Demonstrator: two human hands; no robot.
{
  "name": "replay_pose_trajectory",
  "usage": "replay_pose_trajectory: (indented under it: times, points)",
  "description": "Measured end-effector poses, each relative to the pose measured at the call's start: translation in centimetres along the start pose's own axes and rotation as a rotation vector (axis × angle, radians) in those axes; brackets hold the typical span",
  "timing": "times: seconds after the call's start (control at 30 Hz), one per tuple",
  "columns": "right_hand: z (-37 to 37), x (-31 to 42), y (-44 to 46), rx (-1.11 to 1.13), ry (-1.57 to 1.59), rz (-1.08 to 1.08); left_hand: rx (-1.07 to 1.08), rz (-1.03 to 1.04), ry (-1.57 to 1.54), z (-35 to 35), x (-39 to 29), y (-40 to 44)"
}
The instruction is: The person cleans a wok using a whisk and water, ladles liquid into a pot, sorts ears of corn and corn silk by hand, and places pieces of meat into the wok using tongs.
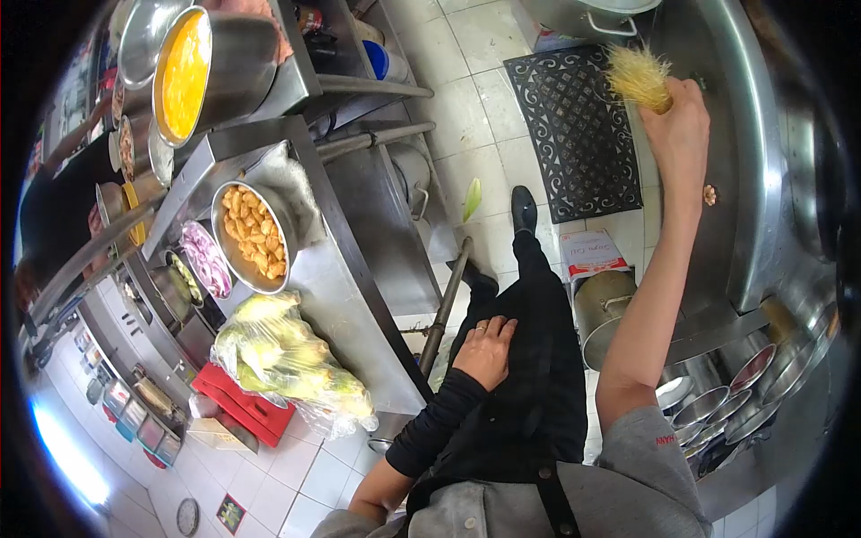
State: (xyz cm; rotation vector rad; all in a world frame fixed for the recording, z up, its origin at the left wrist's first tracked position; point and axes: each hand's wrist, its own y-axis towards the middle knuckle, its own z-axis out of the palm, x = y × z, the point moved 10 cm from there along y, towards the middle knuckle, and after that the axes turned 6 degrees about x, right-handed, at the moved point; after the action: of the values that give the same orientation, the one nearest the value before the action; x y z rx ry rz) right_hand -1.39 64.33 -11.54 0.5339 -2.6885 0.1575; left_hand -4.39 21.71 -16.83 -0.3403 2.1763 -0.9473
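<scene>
A bundle of thin, pale yellow bristles or strands (639, 79) is gripped in my right hand (674, 125), which reaches out over the left edge of the steel counter (753, 179) at the upper right. My left hand (487, 351), with a ring on one finger, rests on the front of my dark apron, its fingers slightly apart and no object visible in it. A small brownish piece (709, 195) lies on the steel just right of my right forearm.
On the left steel table (354, 332) are a bowl of orange-brown chunks (254, 231) and a plastic bag of green-yellow produce (287, 354). A pot with yellow contents (184, 76) stands beyond. A black mat (578, 134) and a leaf (472, 199) lie on the floor.
</scene>
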Motion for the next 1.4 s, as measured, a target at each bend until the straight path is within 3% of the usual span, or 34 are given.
replay_pose_trajectory:
  times: [0.27, 0.73, 0.8, 0.87, 0.9, 0.97, 1.1, 1.17, 1.3, 1.37, 1.4]
  points:
    - [6.2, 8.9, -5.0, 0.066, 0.062, -0.246, 0.049, -0.049, -0.018, 4.9, 0.6, -2.4]
    - [29.9, 29.9, -21.7, 0.408, 0.178, -0.607, 0.061, -0.102, -0.121, 14.1, 4.7, -6.9]
    - [32.0, 31.2, -24.1, 0.241, 0.310, -0.600, 0.059, -0.107, -0.141, 15.0, 5.1, -7.4]
    - [35.2, 34.9, -26.2, 0.440, -0.069, -0.707, 0.131, -0.088, -0.128, 16.0, 5.0, -7.8]
    - [35.7, 35.9, -26.3, 0.370, -0.046, -0.698, 0.168, -0.078, -0.121, 16.5, 5.0, -8.0]
    - [37.1, 37.3, -27.0, 0.233, 0.004, -0.679, 0.148, -0.037, -0.184, 18.9, 5.7, -8.3]
    - [39.8, 38.6, -26.7, 0.225, -0.033, -0.651, 0.015, -0.012, -0.203, 20.1, 6.7, -9.2]
    - [40.3, 38.7, -26.1, 0.260, -0.034, -0.627, 0.011, 0.020, -0.176, 24.5, 7.7, -9.7]
    - [43.5, 38.1, -26.0, 0.381, -0.085, -0.627, 0.159, -0.078, -0.116, 20.0, 6.7, -8.7]
    - [44.4, 37.5, -26.2, 0.461, -0.144, -0.639, -0.086, 0.004, 0.315, 19.1, 5.5, -9.0]
    - [45.0, 37.4, -26.1, 0.469, -0.146, -0.631, -0.072, -0.001, 0.300, 18.6, 5.5, -8.8]
